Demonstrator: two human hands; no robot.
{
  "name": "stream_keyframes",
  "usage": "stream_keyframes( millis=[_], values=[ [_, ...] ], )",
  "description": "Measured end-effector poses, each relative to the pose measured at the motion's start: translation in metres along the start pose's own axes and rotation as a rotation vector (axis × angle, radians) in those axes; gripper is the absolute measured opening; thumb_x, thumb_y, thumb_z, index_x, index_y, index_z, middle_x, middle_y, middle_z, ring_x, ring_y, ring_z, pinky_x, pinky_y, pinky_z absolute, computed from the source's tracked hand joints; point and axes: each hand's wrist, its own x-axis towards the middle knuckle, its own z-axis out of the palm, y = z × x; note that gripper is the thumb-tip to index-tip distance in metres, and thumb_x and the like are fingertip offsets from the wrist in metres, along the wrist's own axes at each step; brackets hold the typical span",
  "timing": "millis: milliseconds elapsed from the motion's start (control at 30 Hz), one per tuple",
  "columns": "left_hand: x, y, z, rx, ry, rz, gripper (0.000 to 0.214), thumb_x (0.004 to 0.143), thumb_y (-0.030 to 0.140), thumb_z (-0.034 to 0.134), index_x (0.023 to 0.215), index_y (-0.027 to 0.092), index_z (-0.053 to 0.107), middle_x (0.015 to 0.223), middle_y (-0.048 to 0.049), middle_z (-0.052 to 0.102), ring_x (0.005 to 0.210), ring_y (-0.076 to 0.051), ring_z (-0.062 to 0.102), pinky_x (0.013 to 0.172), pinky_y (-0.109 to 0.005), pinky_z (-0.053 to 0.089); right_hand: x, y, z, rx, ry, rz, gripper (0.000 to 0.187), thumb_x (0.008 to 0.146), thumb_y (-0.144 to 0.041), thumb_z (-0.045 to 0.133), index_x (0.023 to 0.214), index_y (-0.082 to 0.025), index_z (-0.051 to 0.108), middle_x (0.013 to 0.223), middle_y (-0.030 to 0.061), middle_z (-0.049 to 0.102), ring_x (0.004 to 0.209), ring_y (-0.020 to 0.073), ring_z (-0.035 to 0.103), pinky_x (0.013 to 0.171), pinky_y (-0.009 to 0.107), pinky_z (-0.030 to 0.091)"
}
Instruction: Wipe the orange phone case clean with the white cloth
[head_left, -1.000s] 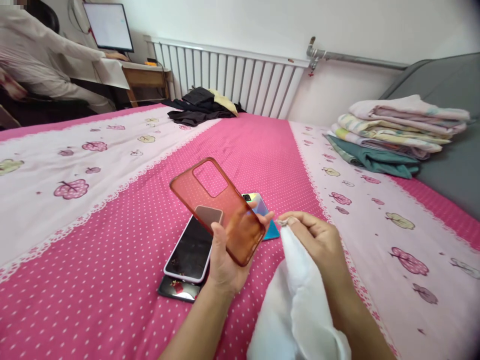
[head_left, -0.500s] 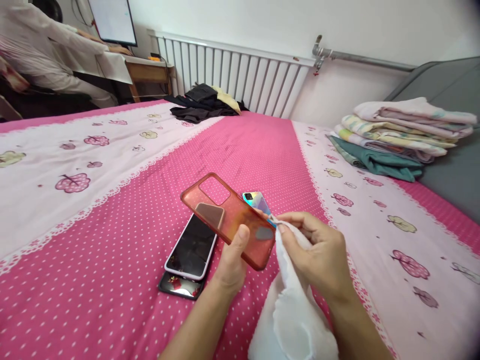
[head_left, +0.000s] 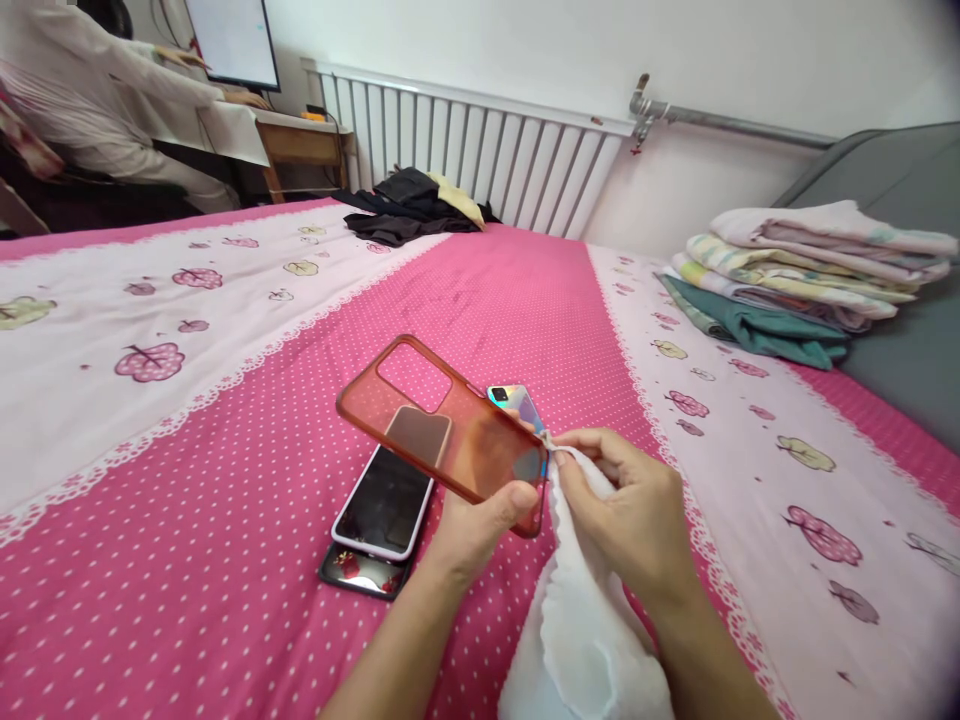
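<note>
the pink dotted bed cover [head_left: 225, 480] is spread below everything; being soft, it would give poor backing, so the case is better worked in the air, as it is held here.

the white cloth [head_left: 592, 650] is hung in loose folds from one pinched corner; its bulk is best let drop, so that the corner is not dragged.

the amber-red phone case [head_left: 459, 440] is held tilted above the cover and can be seen through. as it looks thin, it may flex, and only light pressure should be used.

by the left hand [head_left: 472, 530] the case is gripped near its lower right end, thumb over the near face, fingers behind as a brace. by the right hand [head_left: 634, 500] the cloth's corner is clamped between thumb and fingertips.

below, the white-rimmed phone [head_left: 384, 505] is laid partly over a black-edged phone or case [head_left: 364, 573], and a shiny blue phone [head_left: 517, 397] is partly hidden beyond; these should not be knocked.

the cloth tip [head_left: 546, 439] is held at the case's right edge; whether it is touched cannot be told. such a narrow tip seems suited to corners and rim.
</note>
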Motion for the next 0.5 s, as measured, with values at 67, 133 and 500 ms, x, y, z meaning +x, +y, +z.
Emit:
stream_keyframes(
  millis=[67,133,500],
  values=[
    [-0.0005,0.0004,-0.0003,0.016,-0.016,-0.024,0.073,0.065,0.056,0.071,0.126,0.021,0.052,0.112,-0.0134,0.065,0.108,-0.032,0.059,0.090,-0.046,0.049,-0.0004,0.0016,-0.0017,0.009,0.006,0.027,0.009,0.077,-0.024,0.061,0.083,-0.021,0.066,0.078,0.0011,0.071,0.067,0.0167,0.067,0.064,0.027,0.051],
    [-0.0003,0.0008,0.0003,0.023,-0.030,-0.016,0.077,0.061,0.056,0.073,0.127,0.022,0.051,0.113,-0.0135,0.064,0.111,-0.033,0.057,0.088,-0.045,0.050,-0.0006,0.0037,-0.0036,0.028,0.010,0.049,0.009,0.077,-0.025,0.061,0.083,-0.020,0.066,0.078,0.0016,0.071,0.067,0.0167,0.067,0.062,0.027,0.051],
    [0.0021,0.0086,0.0066,0.111,-0.088,0.063,0.075,0.055,0.047,0.081,0.122,0.028,0.053,0.117,-0.0098,0.061,0.118,-0.033,0.051,0.102,-0.048,0.037,0.0008,0.0011,-0.0050,-0.053,-0.006,-0.319,0.014,0.078,-0.015,0.056,0.085,-0.021,0.066,0.079,0.0013,0.070,0.068,0.0150,0.065,0.064,0.026,0.051]
  ],
)
